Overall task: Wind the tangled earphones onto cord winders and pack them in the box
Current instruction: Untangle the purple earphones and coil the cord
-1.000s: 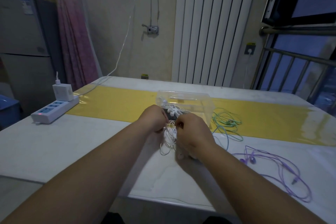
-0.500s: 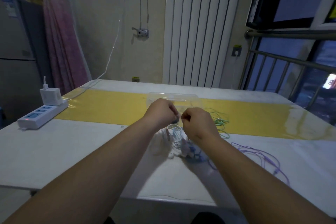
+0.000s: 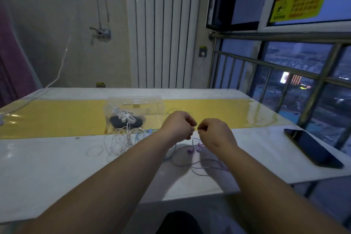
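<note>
White table [image 3: 47,167], purple earphones [image 3: 193,151] near edge

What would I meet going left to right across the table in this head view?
From the left: white earphones, left hand, right hand, phone. Both hands pinch the purple earphones, left out for overlap.

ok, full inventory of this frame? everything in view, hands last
clear box: one, transparent, mid-table, far side
cord winders: white, inside the box; count unclear
white earphones: one tangle, white, just in front of the box
blue earphones: one, light blue, right of the white tangle, partly hidden
purple earphones: one, purple, on the table below the hands
phone: one, black, table's right edge
table: one, white with a yellow band
radiator: one, white, back wall
left hand: fingers curled, apparently pinching the purple cord
right hand: same, beside it
</note>
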`<state>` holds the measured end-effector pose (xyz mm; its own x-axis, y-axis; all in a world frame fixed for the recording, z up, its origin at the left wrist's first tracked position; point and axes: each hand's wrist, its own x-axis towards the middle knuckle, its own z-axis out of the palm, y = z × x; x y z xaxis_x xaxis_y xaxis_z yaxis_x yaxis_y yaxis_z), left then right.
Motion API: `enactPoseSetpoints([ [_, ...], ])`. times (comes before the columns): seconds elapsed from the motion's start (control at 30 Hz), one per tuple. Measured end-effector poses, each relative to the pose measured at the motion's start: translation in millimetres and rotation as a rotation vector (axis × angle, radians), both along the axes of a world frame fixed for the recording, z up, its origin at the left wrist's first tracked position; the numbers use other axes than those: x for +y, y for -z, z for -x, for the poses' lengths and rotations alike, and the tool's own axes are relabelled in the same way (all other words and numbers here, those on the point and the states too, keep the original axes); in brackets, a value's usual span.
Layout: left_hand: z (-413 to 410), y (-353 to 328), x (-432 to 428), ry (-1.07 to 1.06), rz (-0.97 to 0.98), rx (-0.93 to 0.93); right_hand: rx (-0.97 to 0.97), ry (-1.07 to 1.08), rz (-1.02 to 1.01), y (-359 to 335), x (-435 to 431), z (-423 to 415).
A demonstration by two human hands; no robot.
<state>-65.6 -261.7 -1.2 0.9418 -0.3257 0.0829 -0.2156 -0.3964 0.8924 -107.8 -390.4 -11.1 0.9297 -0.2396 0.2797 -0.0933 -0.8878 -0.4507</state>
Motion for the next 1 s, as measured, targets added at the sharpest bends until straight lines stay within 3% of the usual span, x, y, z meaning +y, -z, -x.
enactPoseSetpoints([
  [0.1, 2.6, 4.9, -15.8, 0.015, -0.174, -0.098, 0.118, 0.074, 0.055, 1.5, -17.0, 10.0],
  [0.23, 14.0, 4.8, -24.9, -0.005, -0.636, -0.272, 0.322, 0.256, 0.263, 4.1, -31.5, 25.0],
  [0.4, 25.2, 15.0, -30.6, -0.043, -0.943, -0.307, 0.464, 0.292, 0.149, 14.2, -36.9, 24.0],
  [0.57, 31.7, 17.7, -37.0, -0.037, -0.973, -0.356, 0.36, 0.206, 0.168, 13.3, -25.7, 24.7],
  [0.8, 32.8, 30.7, -40.7, 0.03, -0.925, -0.398, 0.283, 0.272, 0.007, 16.2, -21.8, 16.3],
  [1.0, 21.9, 28.2, -36.9, -0.008, -0.686, -0.319, 0.369, 0.221, 0.098, 17.8, -24.7, 16.0],
])
